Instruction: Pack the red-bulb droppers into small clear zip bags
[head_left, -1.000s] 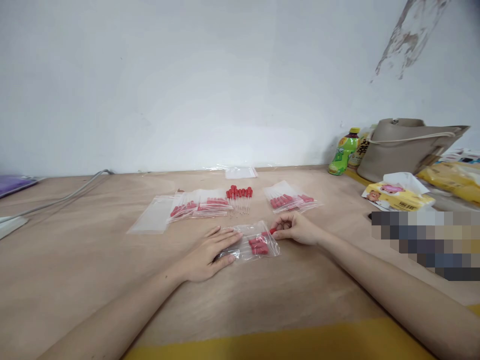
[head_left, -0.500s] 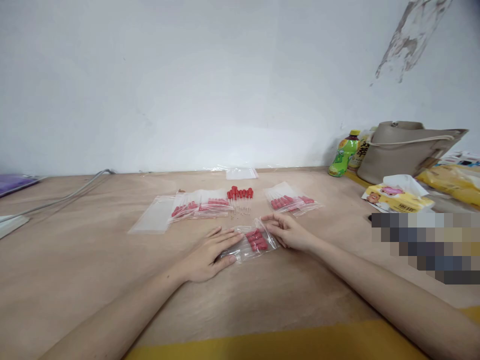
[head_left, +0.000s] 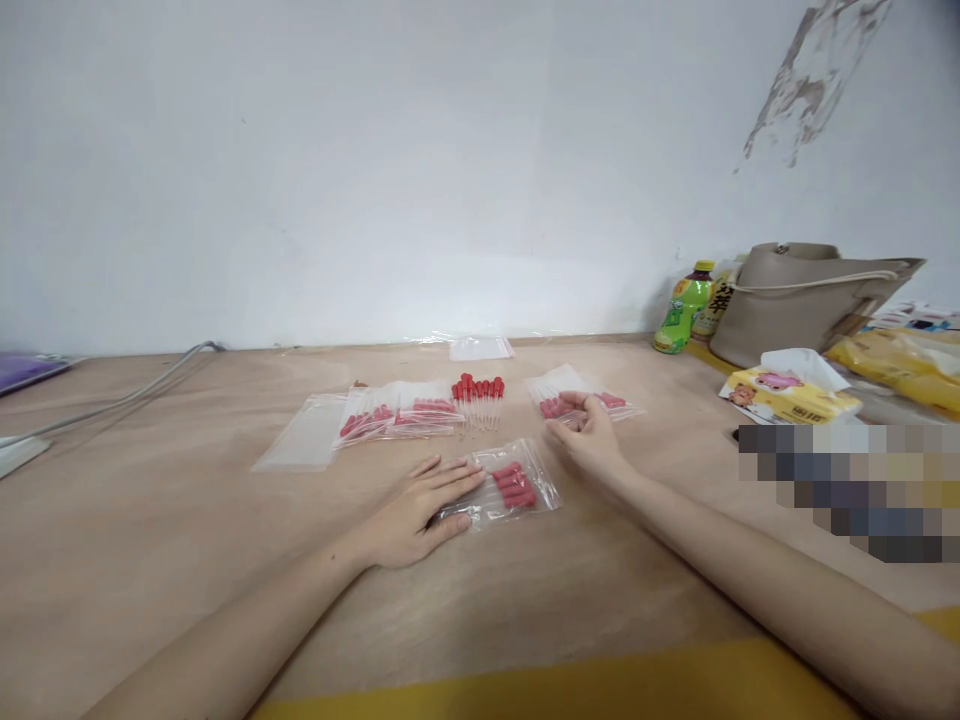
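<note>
My left hand lies flat with its fingers spread over the left end of a clear zip-lock bag. Inside that bag are several red-bulbed droppers, lying side by side. My right hand is above the table past the bag's right end, fingers curved and apart from the thumb, with nothing visible in them. Its fingertips overlap the near side of the filled bags on the right; whether they touch cannot be told. Loose droppers with red bulbs and thin clear stems lie in a row behind the bag.
More filled bags overlap on the left, beside flat clear bags. Another flat bag lies by the wall. At right stand a green drink bottle, a grey handbag and a tissue pack. A cable runs at left.
My right hand has left the right edge of the zip-lock bag and moved up and right toward the filled bags. My left hand stays in place on the bag.
</note>
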